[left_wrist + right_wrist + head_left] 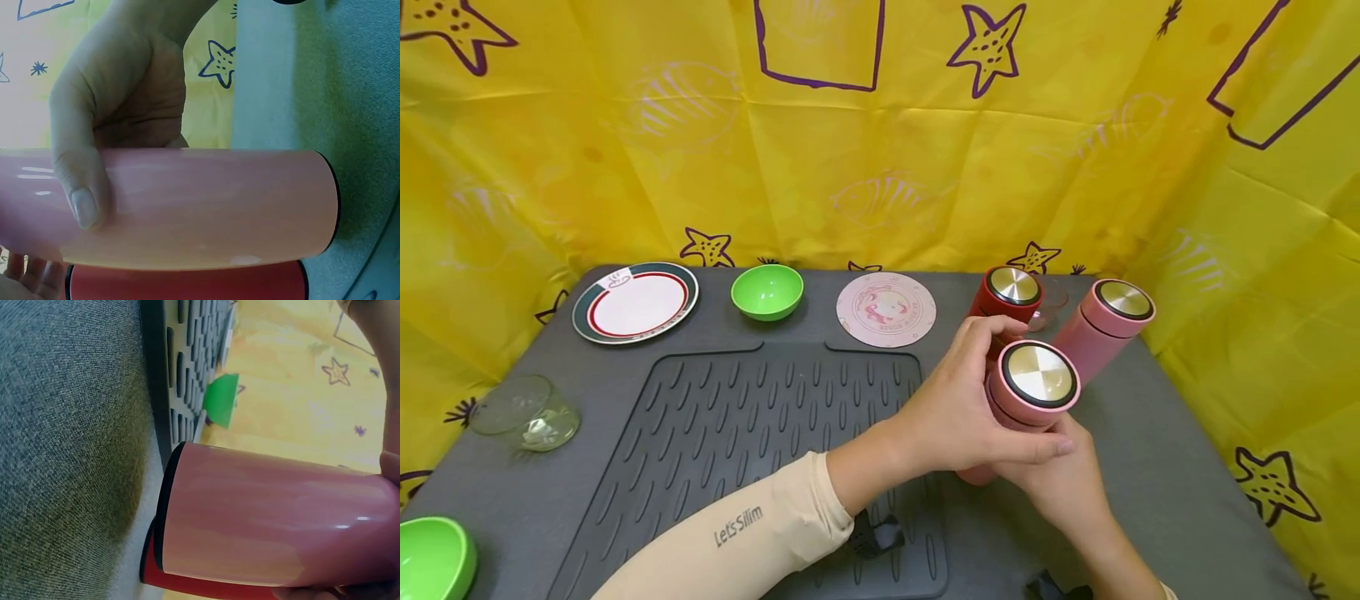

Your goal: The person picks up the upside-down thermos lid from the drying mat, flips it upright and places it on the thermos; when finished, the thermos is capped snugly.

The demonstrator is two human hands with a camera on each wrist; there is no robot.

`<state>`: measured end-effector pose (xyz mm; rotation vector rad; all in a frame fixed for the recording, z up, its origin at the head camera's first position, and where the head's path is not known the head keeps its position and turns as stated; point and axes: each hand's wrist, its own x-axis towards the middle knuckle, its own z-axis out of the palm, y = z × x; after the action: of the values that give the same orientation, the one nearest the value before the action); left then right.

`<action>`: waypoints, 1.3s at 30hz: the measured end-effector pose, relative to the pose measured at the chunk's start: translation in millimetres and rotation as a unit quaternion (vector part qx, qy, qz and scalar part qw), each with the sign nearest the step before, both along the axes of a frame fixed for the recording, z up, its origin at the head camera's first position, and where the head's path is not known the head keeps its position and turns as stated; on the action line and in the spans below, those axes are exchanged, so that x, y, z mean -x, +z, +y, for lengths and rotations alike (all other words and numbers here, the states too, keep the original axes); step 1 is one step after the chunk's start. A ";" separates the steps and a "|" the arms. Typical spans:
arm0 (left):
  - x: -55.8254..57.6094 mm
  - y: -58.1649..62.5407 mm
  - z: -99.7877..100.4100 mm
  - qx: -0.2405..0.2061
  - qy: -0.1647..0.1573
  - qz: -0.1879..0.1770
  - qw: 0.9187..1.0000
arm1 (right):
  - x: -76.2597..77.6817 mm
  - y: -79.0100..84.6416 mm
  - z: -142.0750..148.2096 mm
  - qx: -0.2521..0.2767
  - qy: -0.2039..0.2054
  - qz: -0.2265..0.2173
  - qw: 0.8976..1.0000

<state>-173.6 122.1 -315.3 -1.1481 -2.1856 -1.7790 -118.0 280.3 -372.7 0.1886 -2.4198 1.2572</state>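
Observation:
Both hands are on a pink thermos [1033, 412] with a shiny metal disc on its lid. My left hand [951, 408] grips it near the top, fingers round the far side and thumb in front. My right hand [1063, 475] holds its body from the right; its thumb lies across the pink side in the left wrist view. In both wrist views the black-rimmed base looks raised above the cloth. Just behind stands a red thermos [1011, 292], partly hidden by the left hand. A second pink thermos [1097, 333] stands to the right.
A ribbed drying mat [775, 417] covers the middle of the table. Along the back are a plate [638, 304], a green bowl [767, 293] and a round pink mat [886, 309]. Clear glass shows behind the red thermos. A tipped glass [542, 421] and another green bowl [433, 554] are left.

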 end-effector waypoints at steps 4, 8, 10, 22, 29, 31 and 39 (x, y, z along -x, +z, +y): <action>-1.0 -0.6 1.5 -0.003 0.024 -0.012 1.000 | 0.7 0.2 -0.6 0.005 0.012 -0.009 1.000; 2.6 0.0 -0.1 -0.002 0.016 0.017 1.000 | -0.2 2.3 0.2 0.034 0.008 -0.034 0.999; 5.0 1.0 -1.2 0.001 0.003 0.037 0.999 | -0.5 4.1 0.9 0.041 0.005 -0.042 0.998; -1.0 5.0 1.5 -0.020 -0.002 -0.021 1.000 | -0.3 5.3 3.6 0.004 0.003 -0.027 1.000; 2.4 4.6 -3.0 -0.039 0.003 0.026 0.999 | -3.7 5.8 1.7 0.075 0.034 -0.056 0.995; 4.2 4.1 -4.8 -0.039 -0.009 0.042 0.998 | -4.5 6.7 1.7 0.086 0.038 -0.062 0.994; -0.3 4.2 -1.4 -0.017 -0.022 -0.013 1.000 | -3.1 5.6 0.9 0.031 0.014 -0.031 0.999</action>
<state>-173.2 120.7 -311.1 -1.1819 -2.1516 -1.8528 -114.9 281.2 -367.1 0.1686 -2.4329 1.3686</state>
